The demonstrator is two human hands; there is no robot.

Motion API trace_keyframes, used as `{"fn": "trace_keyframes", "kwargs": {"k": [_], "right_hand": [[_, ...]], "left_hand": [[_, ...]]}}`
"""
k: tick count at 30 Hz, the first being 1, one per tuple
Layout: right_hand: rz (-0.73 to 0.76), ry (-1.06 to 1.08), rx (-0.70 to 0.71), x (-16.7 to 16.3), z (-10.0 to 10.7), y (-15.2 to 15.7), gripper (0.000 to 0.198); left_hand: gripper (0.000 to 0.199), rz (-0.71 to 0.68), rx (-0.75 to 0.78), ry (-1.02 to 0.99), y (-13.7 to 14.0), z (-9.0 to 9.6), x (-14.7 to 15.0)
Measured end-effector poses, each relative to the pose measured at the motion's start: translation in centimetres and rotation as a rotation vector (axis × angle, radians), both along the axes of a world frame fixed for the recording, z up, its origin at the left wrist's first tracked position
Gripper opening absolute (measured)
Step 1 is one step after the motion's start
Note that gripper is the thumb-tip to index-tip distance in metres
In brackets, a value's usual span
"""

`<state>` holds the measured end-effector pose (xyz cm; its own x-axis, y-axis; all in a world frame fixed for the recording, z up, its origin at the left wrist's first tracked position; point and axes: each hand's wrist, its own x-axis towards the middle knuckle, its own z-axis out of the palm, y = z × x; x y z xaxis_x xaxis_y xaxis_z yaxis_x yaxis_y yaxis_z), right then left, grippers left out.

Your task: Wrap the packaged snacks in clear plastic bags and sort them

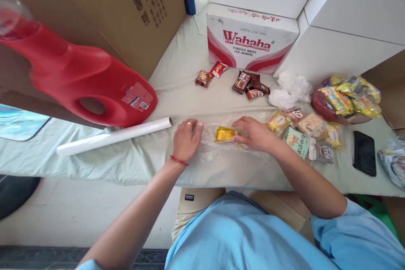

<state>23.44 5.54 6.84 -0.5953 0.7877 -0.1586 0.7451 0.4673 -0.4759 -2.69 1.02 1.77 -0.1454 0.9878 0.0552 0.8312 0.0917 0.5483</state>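
Observation:
A small yellow snack packet (224, 133) lies on a sheet of crinkled transparent plastic (210, 152) on the cloth-covered table. My right hand (256, 134) has thumb and forefinger around the packet's right end; its other fingers are partly hidden. At the plastic's left edge, my left hand (186, 138) rests palm down with its fingers stretched out, holding nothing. It wears a ring and a red cord bracelet. To its left lies a white roll (117, 136) with a hollow end. Close to my right forearm sit several wrapped snacks, among them a green packet (296, 141).
A large red jug (95, 80) leans at the left before a cardboard box (126, 12). Behind are brown-wrapped snacks (243, 81), a Wahaha carton (249, 38) and white crumpled plastic (289, 88). On the right are a bowl (319, 107) of yellow packets and a black phone (363, 153).

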Motion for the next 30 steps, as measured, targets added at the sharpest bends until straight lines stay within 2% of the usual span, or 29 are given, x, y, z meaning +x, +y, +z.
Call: {"fn": "trace_keyframes", "kwargs": {"k": [2, 4, 8, 10, 13, 18, 26, 28, 30], "right_hand": [[0.03, -0.059, 0.021, -1.3, -0.9, -0.8, 0.045], [0.032, -0.071, 0.022, -1.6, -1.5, -1.3, 0.045], [-0.01, 0.032, 0.002, -0.7, -2.0, -1.5, 0.037], [-0.056, 0.099, -0.033, -0.2, -2.0, -1.5, 0.031], [-0.133, 0.1, -0.051, -0.1, -2.1, -1.5, 0.032], [-0.01, 0.006, -0.037, -0.5, -2.2, -1.5, 0.04], [0.07, -0.056, -0.013, 0.0, -1.0, -0.9, 0.029], [0.098, -0.065, 0.001, -0.1, -0.9, -0.8, 0.029], [0.103, -0.041, 0.028, -0.1, -0.9, -1.0, 0.031]], "left_hand": [[0.038, 0.002, -0.084, 0.126, 0.6, 0.2, 1.1], [0.028, -0.06, -0.14, 0.23, 0.9, 0.3, 1.9], [0.029, -0.158, -0.146, 0.31, 0.4, 0.1, 2.7], [0.031, -0.151, -0.15, 0.314, 0.0, 0.0, 3.0], [0.033, -0.116, -0.215, 0.323, -0.6, -0.1, 3.4], [0.035, -0.088, -0.288, 0.356, -0.9, 0.0, 3.2], [0.034, -0.06, -0.32, 0.312, -1.1, 0.4, 2.8], [0.033, -0.044, -0.294, 0.276, -1.1, 0.0, 2.9], [0.028, -0.015, -0.186, 0.21, -1.4, -0.6, 2.6]]}}
